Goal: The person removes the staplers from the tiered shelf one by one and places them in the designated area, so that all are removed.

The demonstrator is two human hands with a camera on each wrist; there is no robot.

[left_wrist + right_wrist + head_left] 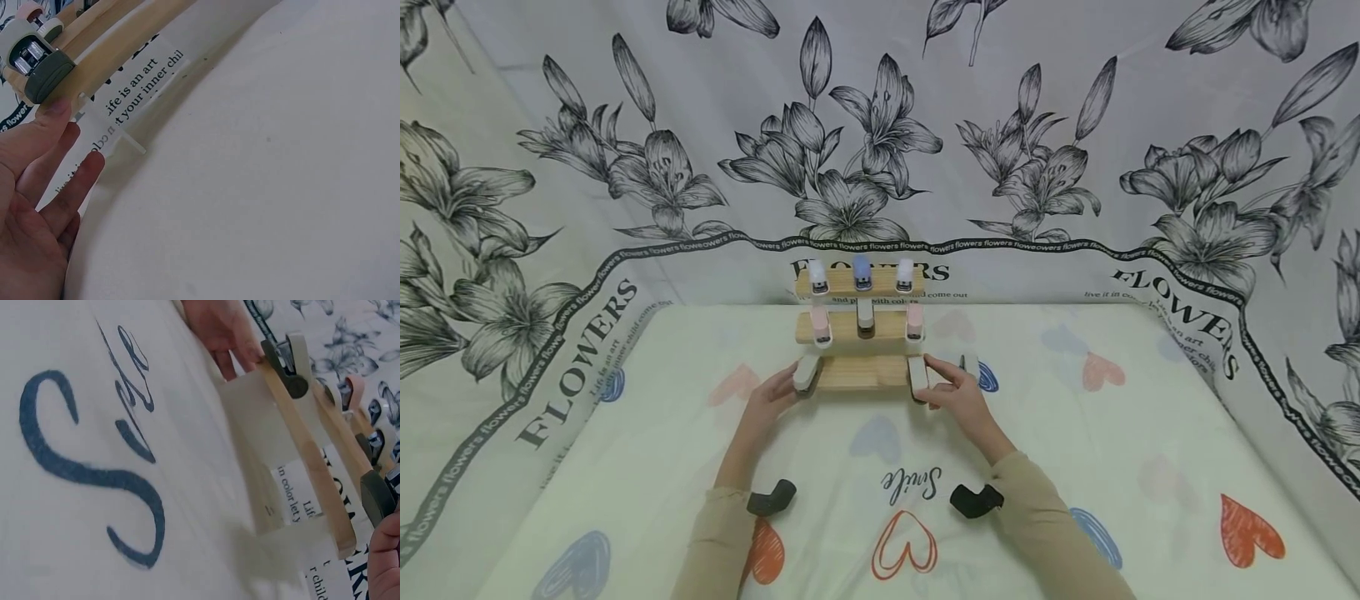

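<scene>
A three-tier wooden rack (861, 373) holds several small staplers. My left hand (772, 395) is at the left end of the lowest shelf, beside a pale stapler (807, 374) with a dark base. In the left wrist view, the thumb touches the shelf edge near that stapler (49, 76), and the other fingers are loosely extended. My right hand (958, 396) pinches another pale stapler (917, 377) at the shelf's right end. The right wrist view shows its dark green base (378, 497) near the curled fingers, though much of this hand is cut off.
Pink staplers (821, 324) flank a grey one (866, 317) on the middle shelf. The top shelf bears a blue stapler (862, 272) between two white ones. Right of the rack, another pale stapler (970, 365) is on the heart-printed cloth (1037, 417). A flower-printed curtain (1037, 192) hangs behind.
</scene>
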